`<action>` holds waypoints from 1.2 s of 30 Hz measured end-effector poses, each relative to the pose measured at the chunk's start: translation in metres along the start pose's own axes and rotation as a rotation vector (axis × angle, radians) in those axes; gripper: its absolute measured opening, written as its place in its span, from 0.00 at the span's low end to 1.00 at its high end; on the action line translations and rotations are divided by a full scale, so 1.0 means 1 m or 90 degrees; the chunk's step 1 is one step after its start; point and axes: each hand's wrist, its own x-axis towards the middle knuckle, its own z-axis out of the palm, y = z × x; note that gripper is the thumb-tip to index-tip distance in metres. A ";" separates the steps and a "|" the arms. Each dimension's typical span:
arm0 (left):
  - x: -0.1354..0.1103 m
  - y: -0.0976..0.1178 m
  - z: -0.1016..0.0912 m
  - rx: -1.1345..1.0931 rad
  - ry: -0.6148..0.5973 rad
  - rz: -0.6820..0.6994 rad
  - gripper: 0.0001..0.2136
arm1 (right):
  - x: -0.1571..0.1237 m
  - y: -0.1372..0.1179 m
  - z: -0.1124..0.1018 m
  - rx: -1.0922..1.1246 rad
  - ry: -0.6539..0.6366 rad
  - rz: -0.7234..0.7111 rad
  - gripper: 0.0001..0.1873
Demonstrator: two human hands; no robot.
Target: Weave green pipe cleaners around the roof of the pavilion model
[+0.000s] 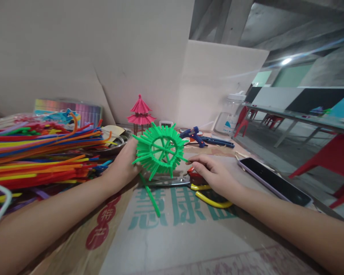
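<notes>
My left hand (127,162) is closed on the left edge of a green pipe-cleaner wheel (145,149), raised above the table. The wheel has a ring, crossing spokes inside and many short bristly sticks pointing outward. At its right side, my right hand (218,177) pinches the end of one green stick between thumb and fingers. Beneath the wheel lie scissors (172,182) with red and yellow handles, partly covered by my right hand. A green pipe cleaner (151,198) slants down below my left hand; its upper end is hidden.
Bundles of coloured pipe cleaners (40,149) fill the left side, before a marker set (90,114). A pink pagoda model (140,114), a blue glue gun (195,133) and a clear bottle (227,118) stand behind. At right lies a phone (275,181).
</notes>
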 end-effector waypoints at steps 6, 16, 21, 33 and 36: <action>0.001 0.005 -0.001 -0.017 0.010 0.017 0.23 | 0.000 -0.002 -0.001 -0.005 0.003 0.008 0.16; -0.001 -0.001 0.001 -0.012 -0.002 0.002 0.24 | 0.001 -0.001 0.000 0.018 0.001 0.005 0.14; 0.000 0.003 0.000 -0.011 0.006 0.004 0.24 | 0.002 -0.001 0.000 0.019 0.004 -0.004 0.13; 0.002 0.004 -0.001 -0.018 -0.018 -0.013 0.23 | 0.001 -0.005 0.000 0.044 -0.001 0.026 0.13; 0.002 0.003 -0.001 -0.017 -0.026 -0.012 0.23 | 0.002 -0.005 0.000 0.037 0.001 0.013 0.12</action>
